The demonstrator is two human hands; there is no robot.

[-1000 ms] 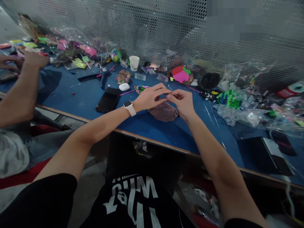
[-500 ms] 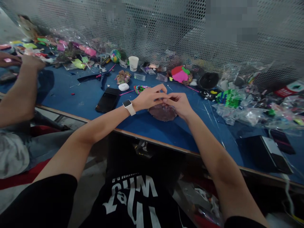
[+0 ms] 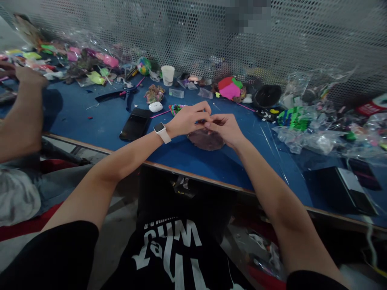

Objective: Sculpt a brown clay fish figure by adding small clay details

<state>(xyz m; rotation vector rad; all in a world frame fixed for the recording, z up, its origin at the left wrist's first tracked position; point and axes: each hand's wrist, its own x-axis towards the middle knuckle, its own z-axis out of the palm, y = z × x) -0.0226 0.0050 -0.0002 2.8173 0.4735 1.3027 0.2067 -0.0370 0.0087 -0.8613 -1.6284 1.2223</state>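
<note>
A flat, roundish brown piece [image 3: 207,140] lies on the blue table in front of me. Over its far edge my left hand [image 3: 190,119] and my right hand [image 3: 226,128] meet at the fingertips. The right thumb and forefinger are pinched together, and whatever lies between them is too small to make out. My left fingers are bent and their tips come close to the right ones, partly hidden. Behind my left hand sits a multicoloured striped piece [image 3: 175,108] with a pink stick [image 3: 161,114] beside it.
Left of my hands are a black phone [image 3: 135,124] and a white earbud case [image 3: 155,106]. A paper cup [image 3: 167,75] stands by the mesh panel. Plastic bags [image 3: 323,139] and a dark box [image 3: 341,189] are at right. Another person's arm [image 3: 24,108] reaches in at far left.
The view has shifted slightly. My hands stay together over the brown piece, with only small finger movement. The other person's hand at left has moved a little.
</note>
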